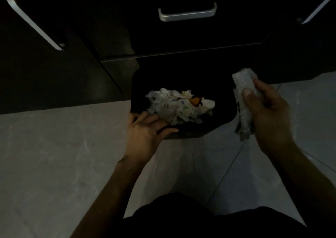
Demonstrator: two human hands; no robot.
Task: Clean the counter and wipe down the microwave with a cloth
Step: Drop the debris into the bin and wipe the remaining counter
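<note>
A black bin stands on the pale floor against the dark cabinet fronts. It holds a heap of crumpled white paper with an orange scrap near the top. The left hand reaches forward to the bin's near-left corner, fingers hooked over the rim, thumb lying along the near edge. The right hand is raised just beside the bin's right edge, wrapped round a rolled grey-white cloth — thumb pressed on its front, both ends sticking out of the fist.
</note>
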